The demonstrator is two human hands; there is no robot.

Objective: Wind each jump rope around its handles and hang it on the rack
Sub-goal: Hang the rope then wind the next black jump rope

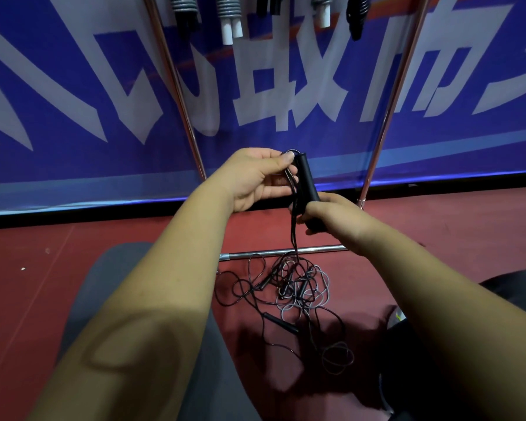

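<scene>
While R hand [334, 217] grips the handles [306, 180], L hand [255, 180] pinches rope [294, 235].

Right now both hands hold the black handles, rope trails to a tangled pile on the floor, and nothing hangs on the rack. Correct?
No: the head view shows several wound ropes hanging on the rack. The rest stands: left hand and right hand hold the black handles, rope trailing to the tangled pile on the floor.
</scene>
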